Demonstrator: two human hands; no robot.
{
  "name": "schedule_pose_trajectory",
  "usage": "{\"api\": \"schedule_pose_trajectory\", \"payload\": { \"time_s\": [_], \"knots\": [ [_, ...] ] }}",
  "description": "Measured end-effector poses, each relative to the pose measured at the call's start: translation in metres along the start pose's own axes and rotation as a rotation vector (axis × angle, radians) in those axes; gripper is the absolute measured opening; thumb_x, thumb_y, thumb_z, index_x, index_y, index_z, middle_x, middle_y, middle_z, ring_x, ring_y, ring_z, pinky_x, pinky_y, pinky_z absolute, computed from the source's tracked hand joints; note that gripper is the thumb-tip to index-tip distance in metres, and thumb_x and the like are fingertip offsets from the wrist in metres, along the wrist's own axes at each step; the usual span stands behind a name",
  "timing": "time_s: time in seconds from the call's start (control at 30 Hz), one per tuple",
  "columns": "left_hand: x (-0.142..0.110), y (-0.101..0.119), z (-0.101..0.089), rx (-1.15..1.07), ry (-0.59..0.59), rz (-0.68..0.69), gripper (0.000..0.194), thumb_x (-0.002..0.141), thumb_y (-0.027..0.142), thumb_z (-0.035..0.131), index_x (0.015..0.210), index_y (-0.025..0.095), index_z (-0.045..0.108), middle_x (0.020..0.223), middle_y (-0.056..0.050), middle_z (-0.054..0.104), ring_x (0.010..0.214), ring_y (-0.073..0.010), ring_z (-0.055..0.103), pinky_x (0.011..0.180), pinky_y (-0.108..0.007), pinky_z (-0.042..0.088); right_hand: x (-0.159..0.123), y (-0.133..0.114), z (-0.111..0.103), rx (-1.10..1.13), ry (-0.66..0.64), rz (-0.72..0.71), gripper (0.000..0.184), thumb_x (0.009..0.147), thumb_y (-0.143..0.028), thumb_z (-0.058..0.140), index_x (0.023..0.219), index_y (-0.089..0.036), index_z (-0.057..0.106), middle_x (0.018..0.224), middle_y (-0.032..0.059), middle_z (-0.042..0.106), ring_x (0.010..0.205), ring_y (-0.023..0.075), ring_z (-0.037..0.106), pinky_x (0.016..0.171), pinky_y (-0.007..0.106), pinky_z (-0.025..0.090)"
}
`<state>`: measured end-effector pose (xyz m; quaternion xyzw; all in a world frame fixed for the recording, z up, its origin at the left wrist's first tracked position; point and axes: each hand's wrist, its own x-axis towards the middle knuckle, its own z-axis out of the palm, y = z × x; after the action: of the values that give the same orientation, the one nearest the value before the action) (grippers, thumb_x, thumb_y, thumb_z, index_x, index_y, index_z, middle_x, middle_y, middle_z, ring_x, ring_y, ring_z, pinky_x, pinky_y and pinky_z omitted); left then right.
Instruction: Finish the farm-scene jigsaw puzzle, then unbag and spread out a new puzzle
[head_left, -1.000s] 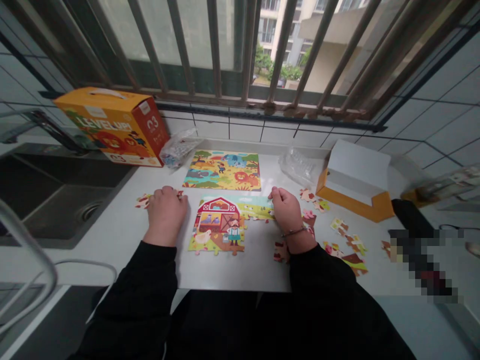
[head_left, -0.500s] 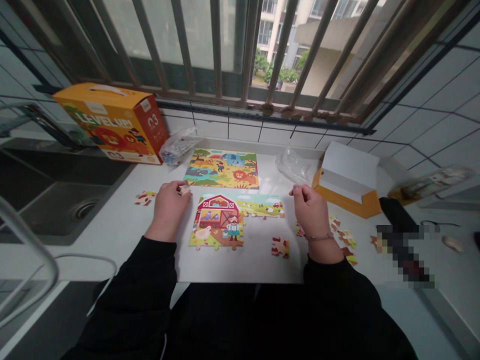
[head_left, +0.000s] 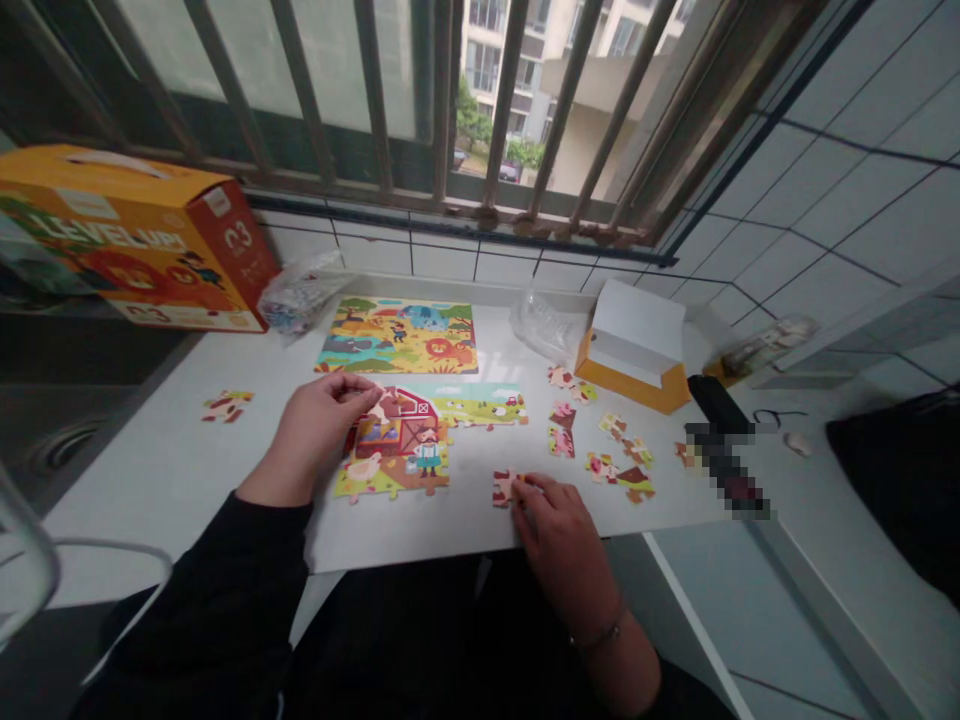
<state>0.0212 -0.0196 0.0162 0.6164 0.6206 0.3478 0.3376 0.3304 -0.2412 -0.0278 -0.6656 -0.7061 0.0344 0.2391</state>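
1. L hand (head_left: pixel 322 435) in narrow pinch on jigsaw pc (head_left: pixel 382 405), just over part-built farm puzzle (head_left: pixel 397 445): a slip could knock joined pcs apart
2. R hand (head_left: pixel 555 535) narrow, fingers on loose pc (head_left: pixel 506 488), near worktop edge (head_left: pixel 420 555): a careless push could send it off

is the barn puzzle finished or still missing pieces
Unfinished: the barn puzzle has a jagged, uneven outline, loose pieces lie to its right, and the right hand touches another piece.

Right hand (head_left: pixel 559 545) now on loose puzzle piece (head_left: pixel 504 488)
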Motion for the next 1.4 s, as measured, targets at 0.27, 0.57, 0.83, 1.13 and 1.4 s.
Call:
{"api": "schedule_pose_trajectory", "payload": {
  "time_s": [0.27,0.57,0.83,1.13,1.4],
  "knots": [
    [-0.009,0.000,0.011,0.101,-0.198,0.019,0.047,0.081,0.064,0.076,0.099,0.021,0.079,0.072,-0.003,0.074,0.057,-0.0176,0.061,0.050,-0.025,0.041,0.002,0.014,-0.016,-0.017,0.063,0.048,0.025,0.108,-0.030,0.063,0.129,-0.024,0.075,0.130,0.0154,0.076,0.116,0.0343,0.070,0.102,0.053,0.058],
    [0.000,-0.003,0.011,0.299,-0.221,0.102,0.038,0.083,0.059,0.069,0.092,0.024,0.080,0.072,-0.003,0.075,0.065,-0.0218,0.065,0.058,-0.029,0.043,0.013,0.085,-0.050,-0.403,0.049,0.487,0.039,0.099,-0.047,0.073,0.128,-0.021,0.070,0.112,0.0202,0.078,0.100,0.0390,0.071,0.081,0.047,0.052],
    [-0.001,-0.004,0.011,0.339,-0.223,0.198,0.032,0.088,0.053,0.066,0.090,0.024,0.079,0.082,-0.004,0.078,0.075,-0.0236,0.067,0.070,-0.032,0.046,0.023,0.104,-0.056,-0.127,0.036,0.386,0.047,0.088,-0.042,0.071,0.129,-0.019,0.065,0.116,0.0142,0.078,0.104,0.0333,0.074,0.098,0.050,0.058],
    [0.002,-0.007,0.013,0.317,-0.224,0.205,0.029,0.089,0.050,0.069,0.091,0.023,0.079,0.082,-0.004,0.076,0.079,-0.0245,0.068,0.074,-0.033,0.049,0.092,0.023,-0.020,0.320,-0.074,-0.245,0.037,0.097,-0.023,0.068,0.133,-0.025,0.068,0.131,0.0123,0.077,0.124,0.0287,0.073,0.110,0.048,0.060],
    [0.002,-0.013,0.014,0.305,-0.222,0.243,0.022,0.092,0.044,0.070,0.091,0.023,0.077,0.086,-0.005,0.076,0.078,-0.0230,0.067,0.073,-0.033,0.047,0.130,0.012,0.039,0.299,-0.142,-0.484,0.026,0.091,-0.007,0.069,0.108,-0.024,0.077,0.130,0.0119,0.080,0.121,0.0270,0.073,0.106,0.046,0.057]
  ]
}}
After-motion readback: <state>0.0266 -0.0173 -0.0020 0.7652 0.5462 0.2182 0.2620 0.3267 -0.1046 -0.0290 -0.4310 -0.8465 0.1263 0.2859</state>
